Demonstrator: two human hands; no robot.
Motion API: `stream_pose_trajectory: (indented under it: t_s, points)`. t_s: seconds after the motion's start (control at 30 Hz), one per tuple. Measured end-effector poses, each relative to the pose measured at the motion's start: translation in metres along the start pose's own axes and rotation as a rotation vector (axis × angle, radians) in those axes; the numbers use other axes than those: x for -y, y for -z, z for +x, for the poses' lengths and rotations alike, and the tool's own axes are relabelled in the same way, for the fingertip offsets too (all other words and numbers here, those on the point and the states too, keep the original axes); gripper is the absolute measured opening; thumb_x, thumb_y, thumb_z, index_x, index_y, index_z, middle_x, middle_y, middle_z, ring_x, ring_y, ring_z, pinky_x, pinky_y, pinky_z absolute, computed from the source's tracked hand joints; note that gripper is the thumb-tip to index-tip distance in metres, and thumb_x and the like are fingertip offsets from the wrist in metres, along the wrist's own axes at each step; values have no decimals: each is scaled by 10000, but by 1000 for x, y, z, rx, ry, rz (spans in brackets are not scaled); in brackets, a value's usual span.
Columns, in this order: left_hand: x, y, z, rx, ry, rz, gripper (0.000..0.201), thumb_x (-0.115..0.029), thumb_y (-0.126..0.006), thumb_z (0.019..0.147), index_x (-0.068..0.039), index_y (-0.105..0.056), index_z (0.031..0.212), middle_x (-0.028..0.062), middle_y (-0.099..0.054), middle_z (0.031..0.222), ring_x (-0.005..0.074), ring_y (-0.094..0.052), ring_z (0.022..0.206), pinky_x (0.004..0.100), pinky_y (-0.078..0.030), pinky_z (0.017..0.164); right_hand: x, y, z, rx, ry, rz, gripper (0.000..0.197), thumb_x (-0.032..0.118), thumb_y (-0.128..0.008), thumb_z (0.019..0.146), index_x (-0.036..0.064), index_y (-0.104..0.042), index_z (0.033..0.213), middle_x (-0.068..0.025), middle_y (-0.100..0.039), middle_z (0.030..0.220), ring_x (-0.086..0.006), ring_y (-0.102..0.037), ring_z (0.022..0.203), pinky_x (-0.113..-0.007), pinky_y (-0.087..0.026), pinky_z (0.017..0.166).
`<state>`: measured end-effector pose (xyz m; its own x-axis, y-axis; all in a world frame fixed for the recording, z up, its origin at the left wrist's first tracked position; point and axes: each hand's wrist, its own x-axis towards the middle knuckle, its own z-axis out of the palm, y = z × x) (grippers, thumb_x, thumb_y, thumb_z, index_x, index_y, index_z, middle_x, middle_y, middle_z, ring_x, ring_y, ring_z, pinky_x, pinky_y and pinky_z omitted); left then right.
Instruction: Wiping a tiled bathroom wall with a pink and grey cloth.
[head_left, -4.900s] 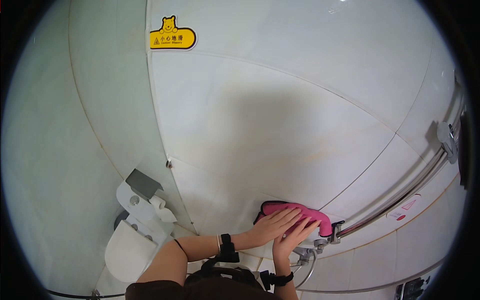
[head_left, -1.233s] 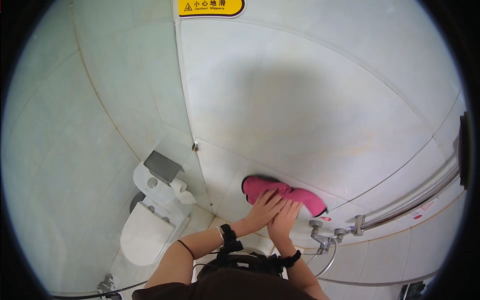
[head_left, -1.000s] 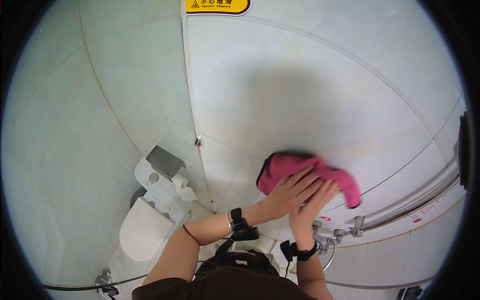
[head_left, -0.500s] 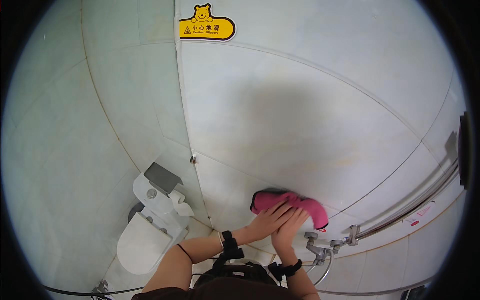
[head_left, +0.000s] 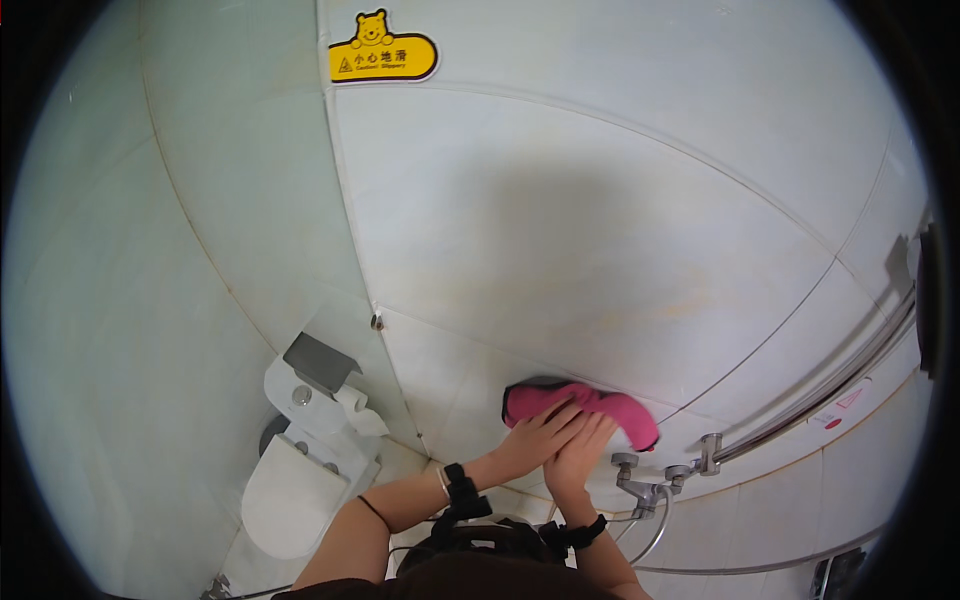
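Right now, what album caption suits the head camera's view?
Left hand and right hand press a pink cloth against a tiled wall near a tap.

A dark brown top [head_left: 480, 584] spans the frame's bottom centre. The left arm wears a boxy black wrist unit [head_left: 464, 493], a pale bangle [head_left: 441, 481] and a thin black elbow band [head_left: 374, 511]; the right, a black wrist strap [head_left: 582, 533].
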<state>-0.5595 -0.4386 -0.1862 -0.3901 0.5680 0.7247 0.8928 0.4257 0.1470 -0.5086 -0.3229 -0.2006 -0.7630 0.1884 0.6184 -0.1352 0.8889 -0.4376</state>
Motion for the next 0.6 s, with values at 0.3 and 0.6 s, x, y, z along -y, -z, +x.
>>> stream_pose_trajectory:
  t_s: [0.3, 0.6]
  points:
    - [-21, 80, 122, -189, -57, 183, 535, -184, -603, 801, -158, -554, 1333, 65, -441, 1420, 282, -402, 1325, 435, -396, 880, 57, 85, 106, -307, 87, 9, 757, 202, -571, 895, -125, -192, 1463, -385, -212, 1475, -591, -168, 1372, -633, -124, 1128]
    - [-8, 1, 27, 34, -87, -56, 519, -139, -585, 816, -81, -544, 1329, 127, -460, 1407, 315, -423, 1324, 413, -498, 862, -2, 12, 8, -216, -39, -117, 742, 164, -519, 930, -92, -110, 1493, -357, -88, 1542, -534, -67, 1435, -613, -72, 1152]
